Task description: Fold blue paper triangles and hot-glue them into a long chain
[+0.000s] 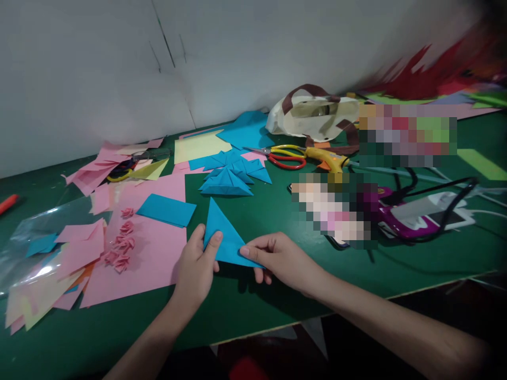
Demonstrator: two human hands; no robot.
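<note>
Now, both forearms stretch over the near edge of the green worktop (111,338), angled in toward each other, and between the two hands sits a folded blue triangle (225,240), held just over the surface. Left hand (198,258) on its left side: thumb laid across the face, fingers tucked behind, pinching it. Right hand (275,257) at the lower right corner: thumb on top, pinching the paper, other fingers curled below. One point of the triangle aims away from the body. Just past the left hand, a folded blue rectangle (167,209) lies partly over a pink sheet (158,264), pink paper roses (127,228) to its left. Beyond the triangle, blue folded pieces (226,182) cluster; right of them, scissors (287,161), then a yellow glue gun (327,157), and a cream bag (283,124) near the wall (99,79).
</note>
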